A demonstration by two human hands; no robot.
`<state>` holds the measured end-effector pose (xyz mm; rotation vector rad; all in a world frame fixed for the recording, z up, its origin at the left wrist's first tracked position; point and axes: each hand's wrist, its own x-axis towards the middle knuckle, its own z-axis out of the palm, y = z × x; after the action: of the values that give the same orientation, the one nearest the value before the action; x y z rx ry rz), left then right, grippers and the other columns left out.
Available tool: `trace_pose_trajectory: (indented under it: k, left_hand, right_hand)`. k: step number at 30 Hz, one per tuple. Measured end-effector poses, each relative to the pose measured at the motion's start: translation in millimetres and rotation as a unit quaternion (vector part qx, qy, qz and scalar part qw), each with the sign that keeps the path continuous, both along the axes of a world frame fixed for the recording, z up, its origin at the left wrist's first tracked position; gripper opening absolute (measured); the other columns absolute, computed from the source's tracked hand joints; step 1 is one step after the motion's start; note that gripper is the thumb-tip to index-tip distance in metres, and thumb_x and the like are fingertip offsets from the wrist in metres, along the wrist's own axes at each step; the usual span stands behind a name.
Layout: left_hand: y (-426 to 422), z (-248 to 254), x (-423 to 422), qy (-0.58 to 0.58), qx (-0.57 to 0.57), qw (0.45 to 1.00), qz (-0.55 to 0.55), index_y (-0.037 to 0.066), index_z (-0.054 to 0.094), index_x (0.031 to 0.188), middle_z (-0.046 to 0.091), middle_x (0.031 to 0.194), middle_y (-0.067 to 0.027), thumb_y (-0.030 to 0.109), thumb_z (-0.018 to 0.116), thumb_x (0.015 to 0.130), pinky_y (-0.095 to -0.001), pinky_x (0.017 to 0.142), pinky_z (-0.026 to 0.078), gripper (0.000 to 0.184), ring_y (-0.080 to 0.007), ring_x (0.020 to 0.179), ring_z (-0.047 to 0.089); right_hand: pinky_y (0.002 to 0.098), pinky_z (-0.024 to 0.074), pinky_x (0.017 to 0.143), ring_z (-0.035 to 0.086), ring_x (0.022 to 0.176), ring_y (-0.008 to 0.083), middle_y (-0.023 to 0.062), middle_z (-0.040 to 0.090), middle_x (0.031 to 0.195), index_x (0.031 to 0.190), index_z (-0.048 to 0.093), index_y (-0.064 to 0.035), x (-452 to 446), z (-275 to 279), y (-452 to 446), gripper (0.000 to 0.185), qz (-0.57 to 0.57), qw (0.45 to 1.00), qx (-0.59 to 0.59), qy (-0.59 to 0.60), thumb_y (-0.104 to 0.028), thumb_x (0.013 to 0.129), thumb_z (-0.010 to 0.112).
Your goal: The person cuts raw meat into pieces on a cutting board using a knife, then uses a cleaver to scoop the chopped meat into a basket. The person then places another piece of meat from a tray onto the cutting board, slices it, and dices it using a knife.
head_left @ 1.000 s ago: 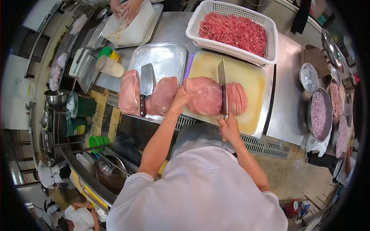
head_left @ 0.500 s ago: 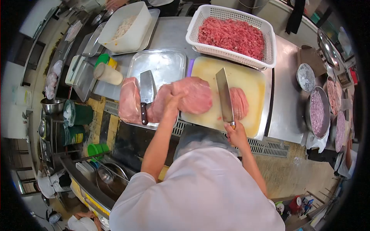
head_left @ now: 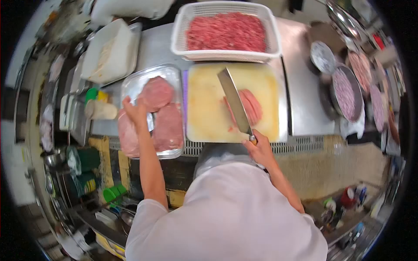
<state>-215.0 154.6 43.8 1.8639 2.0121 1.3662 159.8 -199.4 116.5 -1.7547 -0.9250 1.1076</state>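
Observation:
My right hand (head_left: 260, 148) grips the handle of a cleaver (head_left: 235, 100), its broad blade slanting over the cutting board (head_left: 204, 104). Partly beneath the blade lies a sliced stack of pink meat (head_left: 252, 106). My left hand (head_left: 136, 112) is above the metal tray (head_left: 172, 74) with fingers apart, beside a round piece of meat (head_left: 157, 93); whether it touches the piece is unclear. Larger slabs of meat (head_left: 168, 128) lie in the tray's lower part. Between them shows a sliver of a second blade (head_left: 150, 122), mostly hidden by my left hand and forearm.
Behind the board stands a white basket (head_left: 226, 57) of ground meat. A white tub (head_left: 126, 58) and a jar (head_left: 100, 110) are at the left. Bowls with chopped food, one a metal bowl (head_left: 358, 98), stand at the right.
My left hand has carried the round piece of meat leftward from the board's edge into the tray and loosened its fingers. The cleaver stays in my right hand. The camera view has shifted.

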Motion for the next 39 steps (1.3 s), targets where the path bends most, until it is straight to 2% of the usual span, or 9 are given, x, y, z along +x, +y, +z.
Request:
trace_pose_trajectory:
  k: [2, 4, 6, 8, 13, 16, 24, 30, 39]
  left_hand:
    - [-37.5, 23.0, 45.7, -0.083, 0.003, 0.993, -0.090, -0.004, 0.059, 0.127, 0.072, 0.106, -0.0167, 0.017, 0.073, 0.093, -0.0430, 0.093, 0.055, 0.042, -0.0325, 0.098, 0.071]
    - [-65.9, 17.1, 88.0, -0.203, -0.053, 0.957, -0.199, -0.004, 0.060, 0.123, 0.072, 0.102, -0.0134, 0.012, 0.069, 0.098, -0.0389, 0.088, 0.056, 0.032, -0.0263, 0.094, 0.071]
    - [-116.8, 22.9, 142.2, -0.286, -0.238, 0.891, -0.260, -0.004, 0.063, 0.120, 0.072, 0.100, -0.0109, 0.011, 0.069, 0.099, -0.0322, 0.080, 0.057, 0.027, -0.0173, 0.090, 0.070]
    - [-140.5, 3.7, 187.9, -0.245, -0.305, 0.859, -0.331, -0.005, 0.060, 0.126, 0.072, 0.107, -0.0122, 0.011, 0.073, 0.096, -0.0304, 0.075, 0.056, 0.037, -0.0130, 0.083, 0.068]
    - [-189.9, 15.5, 263.4, -0.118, -0.306, 0.863, -0.386, -0.003, 0.026, 0.161, 0.041, 0.158, -0.0250, 0.022, 0.085, 0.085, -0.0435, 0.107, 0.051, 0.100, -0.0347, 0.130, 0.059]
    - [-199.7, 19.0, 273.6, -0.019, -0.276, 0.873, -0.401, -0.002, 0.016, 0.165, 0.028, 0.164, -0.0273, 0.027, 0.087, 0.082, -0.0476, 0.124, 0.034, 0.113, -0.0430, 0.151, 0.035]
    - [-194.9, -10.9, 288.7, 0.074, -0.251, 0.891, -0.371, -0.011, 0.024, 0.159, 0.033, 0.160, -0.0317, 0.025, 0.086, 0.075, -0.0483, 0.125, 0.030, 0.111, -0.0458, 0.150, 0.033]
    - [-225.8, 14.8, 324.9, 0.124, -0.242, 0.930, -0.249, -0.007, 0.021, 0.160, 0.032, 0.158, -0.0319, 0.023, 0.084, 0.074, -0.0530, 0.120, 0.036, 0.111, -0.0528, 0.144, 0.036]
    - [-227.9, 9.5, 332.1, 0.185, -0.214, 0.933, -0.222, -0.002, 0.025, 0.159, 0.034, 0.156, -0.0296, 0.016, 0.083, 0.075, -0.0572, 0.111, 0.044, 0.104, -0.0540, 0.135, 0.045]
  right_hand:
    - [0.0334, 0.0433, 0.055, 0.052, 0.056, 0.0154, 0.0077, 0.057, 0.066, 0.106, 0.064, 0.0041, 12.5, 15.2, -6.4, 0.025, -0.009, 0.994, 0.052, -0.097, -0.017, 0.095, 0.074]
    - [0.0339, 0.0443, 0.057, 0.054, 0.059, 0.0172, 0.0098, 0.057, 0.067, 0.108, 0.063, 0.0049, 24.4, 20.3, -15.7, 0.028, -0.059, 0.996, 0.023, -0.066, -0.017, 0.094, 0.074]
    - [0.0364, 0.0468, 0.059, 0.058, 0.060, 0.0217, 0.0144, 0.060, 0.069, 0.109, 0.063, 0.0054, 35.8, 12.4, -23.6, 0.032, -0.093, 0.992, -0.007, -0.081, -0.021, 0.094, 0.075]
    - [0.0382, 0.0482, 0.060, 0.061, 0.062, 0.0247, 0.0178, 0.062, 0.071, 0.109, 0.063, 0.0060, 42.9, 9.0, -27.9, 0.034, -0.118, 0.990, -0.035, -0.072, -0.022, 0.095, 0.074]
    - [0.0411, 0.0501, 0.063, 0.065, 0.066, 0.0296, 0.0226, 0.067, 0.076, 0.109, 0.062, 0.0074, 50.7, -15.0, -43.6, 0.035, -0.140, 0.987, -0.071, -0.046, -0.024, 0.097, 0.072]
    - [0.0414, 0.0500, 0.064, 0.064, 0.066, 0.0291, 0.0213, 0.067, 0.074, 0.111, 0.062, 0.0078, 54.9, -15.9, -49.1, 0.036, -0.138, 0.988, -0.069, -0.021, -0.025, 0.097, 0.071]
    - [0.0441, 0.0523, 0.068, 0.070, 0.072, 0.0354, 0.0243, 0.070, 0.079, 0.117, 0.062, 0.0079, 77.1, -29.0, -54.6, 0.040, -0.097, 0.991, -0.085, 0.026, -0.026, 0.098, 0.070]
    - [0.0452, 0.0539, 0.070, 0.072, 0.073, 0.0387, 0.0239, 0.072, 0.079, 0.117, 0.062, 0.0071, 90.7, -13.4, -51.0, 0.039, -0.036, 0.998, -0.059, 0.010, -0.025, 0.098, 0.070]
    - [0.0433, 0.0534, 0.069, 0.072, 0.071, 0.0350, 0.0219, 0.072, 0.078, 0.121, 0.062, 0.0064, 98.8, -16.4, -48.7, 0.038, -0.001, 0.998, -0.065, 0.024, -0.023, 0.098, 0.070]
